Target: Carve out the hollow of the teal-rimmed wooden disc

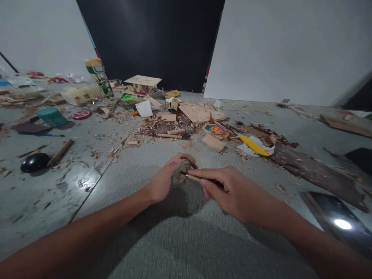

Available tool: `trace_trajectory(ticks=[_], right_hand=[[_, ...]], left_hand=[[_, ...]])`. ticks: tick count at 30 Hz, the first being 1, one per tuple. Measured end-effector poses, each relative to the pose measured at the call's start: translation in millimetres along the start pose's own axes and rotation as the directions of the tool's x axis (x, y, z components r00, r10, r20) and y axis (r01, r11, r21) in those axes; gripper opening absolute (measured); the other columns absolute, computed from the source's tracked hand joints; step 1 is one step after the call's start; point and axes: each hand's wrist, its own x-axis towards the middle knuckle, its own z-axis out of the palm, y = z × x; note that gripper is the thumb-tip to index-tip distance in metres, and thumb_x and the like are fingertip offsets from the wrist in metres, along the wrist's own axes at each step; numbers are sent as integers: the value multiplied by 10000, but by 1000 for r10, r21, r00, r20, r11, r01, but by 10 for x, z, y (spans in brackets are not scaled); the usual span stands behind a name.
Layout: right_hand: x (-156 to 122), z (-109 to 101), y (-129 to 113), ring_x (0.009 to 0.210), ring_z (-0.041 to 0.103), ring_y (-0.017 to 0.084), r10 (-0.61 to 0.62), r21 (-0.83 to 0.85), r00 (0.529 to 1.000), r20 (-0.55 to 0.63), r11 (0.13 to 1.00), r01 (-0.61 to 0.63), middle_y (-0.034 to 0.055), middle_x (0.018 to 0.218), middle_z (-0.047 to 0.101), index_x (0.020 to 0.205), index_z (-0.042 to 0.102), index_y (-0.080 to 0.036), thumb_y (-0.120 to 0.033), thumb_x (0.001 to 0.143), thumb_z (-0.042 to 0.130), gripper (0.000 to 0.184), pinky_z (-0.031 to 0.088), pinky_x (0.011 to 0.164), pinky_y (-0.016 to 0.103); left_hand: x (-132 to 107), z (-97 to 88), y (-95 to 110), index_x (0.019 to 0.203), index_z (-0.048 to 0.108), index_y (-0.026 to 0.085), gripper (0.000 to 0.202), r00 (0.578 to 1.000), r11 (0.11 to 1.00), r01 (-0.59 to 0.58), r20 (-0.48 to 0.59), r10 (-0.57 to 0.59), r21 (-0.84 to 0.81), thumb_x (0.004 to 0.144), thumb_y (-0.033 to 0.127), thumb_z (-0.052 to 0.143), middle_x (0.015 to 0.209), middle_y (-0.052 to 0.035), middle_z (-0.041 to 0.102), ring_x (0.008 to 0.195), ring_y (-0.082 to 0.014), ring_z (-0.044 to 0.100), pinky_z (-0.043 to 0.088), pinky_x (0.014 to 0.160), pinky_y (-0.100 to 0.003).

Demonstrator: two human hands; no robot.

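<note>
Near the middle of the head view, my left hand (163, 181) grips a small round wooden piece (178, 176) with a green rim, fingers curled over its far edge. My right hand (229, 190) is closed around a slim carving tool (193, 178) with a light wooden handle and a short metal end. The tool's tip is against or just over the face of the round piece; contact is too small to tell. Both hands are just above the grey floor mat (145, 240). Part of the tool's handle is hidden by my right fingers.
Wood shavings and offcuts lie ahead around a thin board (200, 111). To the right are a yellow tool handle (254, 146), a bark strip (316, 172) and a phone-like slab (337, 217) with a bright light. A black-headed mallet (35, 162) and teal lump (52, 117) sit left.
</note>
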Motion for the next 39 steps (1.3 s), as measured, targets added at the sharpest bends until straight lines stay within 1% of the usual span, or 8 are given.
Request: trace_trajectory(ticks=[9, 13, 17, 20, 24, 28, 34, 39], right_hand=[[11, -5, 50, 486, 445, 78, 54, 99, 997, 61, 993, -60, 15, 708, 677, 1335, 641, -169, -195, 976, 420, 423, 336, 461, 197], [26, 12, 44, 486, 462, 81, 106, 132, 991, 81, 984, -116, 17, 698, 677, 1344, 633, -164, -183, 968, 422, 431, 342, 460, 194], [21, 71, -7, 430, 414, 80, 53, 49, 998, -22, 997, -51, -1, 638, 661, 1275, 693, -216, -136, 926, 448, 434, 314, 428, 199], [16, 108, -29, 460, 494, 98, -10, 6, 998, -62, 1000, 11, 3, 662, 702, 1263, 700, -252, -105, 906, 456, 457, 368, 463, 205], [31, 134, -1, 718, 687, 142, -40, 27, 995, -86, 999, 43, 35, 938, 790, 1265, 692, -256, -97, 907, 467, 452, 495, 631, 224], [55, 150, 73, 899, 720, 158, -67, 53, 993, -93, 996, 73, 38, 1145, 760, 1286, 674, -247, -113, 922, 471, 438, 529, 775, 249], [99, 162, 177, 763, 692, 150, -122, -2, 989, -88, 992, 122, 67, 1005, 786, 1307, 659, -198, -136, 932, 477, 422, 524, 709, 251], [113, 68, 218, 744, 671, 142, -161, -23, 985, -62, 987, 160, 58, 1008, 784, 1311, 658, -226, -164, 934, 490, 418, 505, 695, 243]], left_hand=[[-60, 20, 4, 1022, 578, 182, 370, 999, 990, -26, 39, 21, 139, 969, 488, 378, 997, -71, 570, 876, -177, 533, 427, 750, -295], [-79, 32, -12, 1000, 563, 181, 332, 999, 990, -42, 19, 40, 138, 966, 454, 377, 954, -52, 547, 821, -163, 508, 403, 711, -288], [-82, 53, -12, 986, 546, 174, 327, 998, 993, -45, -27, 48, 111, 954, 458, 387, 925, -50, 551, 813, -161, 510, 396, 704, -286], [-81, 68, -5, 973, 545, 173, 344, 998, 996, -30, -61, 35, 79, 935, 489, 414, 911, -50, 555, 801, -160, 516, 402, 692, -283], [-80, 75, 15, 969, 547, 180, 331, 998, 998, -10, -66, 14, 60, 914, 491, 449, 903, -44, 553, 788, -154, 522, 409, 675, -274], [-74, 75, 35, 960, 526, 185, 336, 998, 999, 4, -64, -2, 38, 902, 507, 452, 881, -38, 541, 730, -143, 500, 414, 641, -270], [-46, 29, 40, 942, 541, 179, 335, 999, 1000, 4, -34, -4, 7, 886, 501, 467, 883, -41, 538, 715, -142, 496, 430, 603, -259], [-25, 6, 32, 969, 569, 176, 322, 1000, 996, 28, 0, -28, -82, 894, 470, 461, 901, -54, 575, 718, -145, 517, 438, 598, -256]])
